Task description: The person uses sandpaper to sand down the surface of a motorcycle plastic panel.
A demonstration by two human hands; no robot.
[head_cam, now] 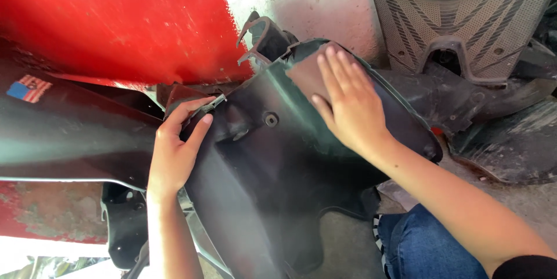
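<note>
Black fairing panel (pixel 272 163) leans against the red wall (pixel 116 18), left hand (pixel 174 151) pinching its upper-left edge, right hand (pixel 348 108) pressing sandpaper (pixel 304 76) flat at its top edge, seemingly mid-sanding.

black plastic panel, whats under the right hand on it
The right hand lies flat on a brown sheet pressed to the black plastic panel. The sheet's part beneath the palm is hidden.

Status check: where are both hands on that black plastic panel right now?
Left hand grips black panel at its left edge. Right hand flat on its upper part. Red wall close behind; grey footboard off right.
</note>
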